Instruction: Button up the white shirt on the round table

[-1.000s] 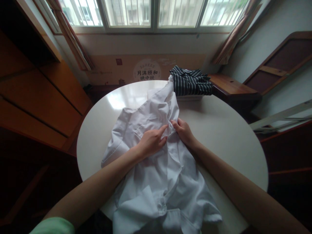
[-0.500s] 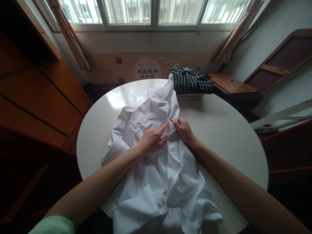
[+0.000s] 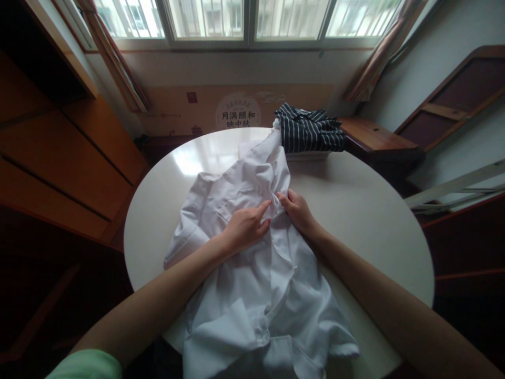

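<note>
A white button-up shirt (image 3: 236, 273) lies front side up on the round table, its lower part reaching past the near edge. My left hand (image 3: 246, 227) rests on the shirt's chest, with the index finger stretched to the front placket and the thumb apart from it; the other fingers are mostly hidden. Opposite it, my right hand (image 3: 299, 210) pinches the placket edge between thumb and fingers, and the cloth bunches there. The fingertips of both hands are close together. Whether a button sits between them is too small to make out.
A folded black-and-white striped garment (image 3: 310, 131) lies on a pale stack at the table's far side, by the shirt's collar. The white round table (image 3: 379, 226) has a wooden stand (image 3: 374, 134) behind it on the right. Orange-brown cabinets (image 3: 67, 158) stand to the left.
</note>
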Demonstrator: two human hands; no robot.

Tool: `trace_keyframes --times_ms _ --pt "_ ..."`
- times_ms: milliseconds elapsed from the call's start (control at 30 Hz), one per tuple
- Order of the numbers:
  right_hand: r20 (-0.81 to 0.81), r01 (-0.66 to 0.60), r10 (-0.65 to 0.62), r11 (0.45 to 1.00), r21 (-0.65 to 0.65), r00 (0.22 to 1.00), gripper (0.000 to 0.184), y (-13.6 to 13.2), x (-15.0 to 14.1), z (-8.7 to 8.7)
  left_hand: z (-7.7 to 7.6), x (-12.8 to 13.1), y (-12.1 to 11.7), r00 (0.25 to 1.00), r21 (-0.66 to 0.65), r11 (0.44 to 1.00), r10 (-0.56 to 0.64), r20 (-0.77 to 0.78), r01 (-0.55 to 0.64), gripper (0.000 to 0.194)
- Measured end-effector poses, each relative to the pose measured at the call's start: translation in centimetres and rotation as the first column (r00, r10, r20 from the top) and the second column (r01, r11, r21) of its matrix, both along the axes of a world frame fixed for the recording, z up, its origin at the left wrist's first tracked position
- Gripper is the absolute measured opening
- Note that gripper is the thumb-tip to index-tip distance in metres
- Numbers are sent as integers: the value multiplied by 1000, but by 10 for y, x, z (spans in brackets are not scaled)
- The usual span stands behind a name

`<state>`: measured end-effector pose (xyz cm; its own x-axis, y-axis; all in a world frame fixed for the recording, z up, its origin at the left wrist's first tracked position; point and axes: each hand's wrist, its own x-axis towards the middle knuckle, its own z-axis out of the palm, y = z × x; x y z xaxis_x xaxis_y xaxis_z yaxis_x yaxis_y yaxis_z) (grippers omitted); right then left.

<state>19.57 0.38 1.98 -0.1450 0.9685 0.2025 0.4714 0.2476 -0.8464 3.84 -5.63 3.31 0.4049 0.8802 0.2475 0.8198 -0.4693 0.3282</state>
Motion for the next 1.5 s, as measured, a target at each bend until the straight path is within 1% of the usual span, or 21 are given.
trace_keyframes --times_ms 433,667,767,1367,1500 --pt "-12 0 0 1000 -17 1000 33 0 0 0 1 0 0 1000 9 1000 -7 -2 7 46" --pt "-14 7 -7 1000 -6 1000 31 1 0 -1 1 0 0 1000 1 1000 -8 -6 8 45" --pt "-26 -8 8 1000 -1 1000 32 2 0 -2 1 0 0 1000 -4 1000 -8 -12 8 45" --pt "-21 -4 5 1000 13 1000 32 3 1 -5 -1 -1 0 1000 24 999 -20 -10 21 45" --pt "-16 7 -7 1000 0 1000 32 3 1 -4 -1 -1 1 1000 27 999 -22 -9 23 45"
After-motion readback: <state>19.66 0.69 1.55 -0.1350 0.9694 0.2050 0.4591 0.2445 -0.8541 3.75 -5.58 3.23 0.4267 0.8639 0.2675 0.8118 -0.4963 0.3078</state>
